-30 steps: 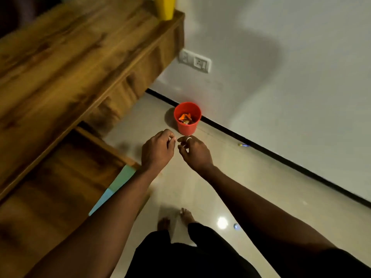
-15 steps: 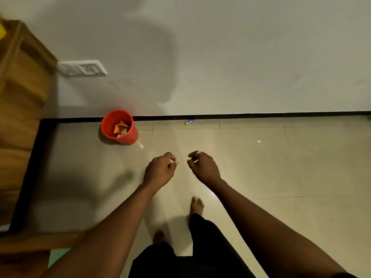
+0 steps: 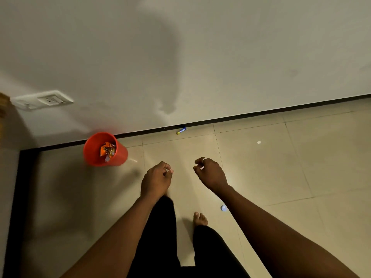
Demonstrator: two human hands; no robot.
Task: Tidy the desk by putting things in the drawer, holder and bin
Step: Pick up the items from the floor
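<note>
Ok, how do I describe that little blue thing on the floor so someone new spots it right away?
Follow the black skirting strip where wall meets floor. Right of the red bin, a small tube-like object lies on the tiles just beside that strip. It is blue with a yellow end, unlike the white scrap further right.

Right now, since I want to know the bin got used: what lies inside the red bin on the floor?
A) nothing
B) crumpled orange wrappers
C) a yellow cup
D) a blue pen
B: crumpled orange wrappers show inside the red bin.
</note>
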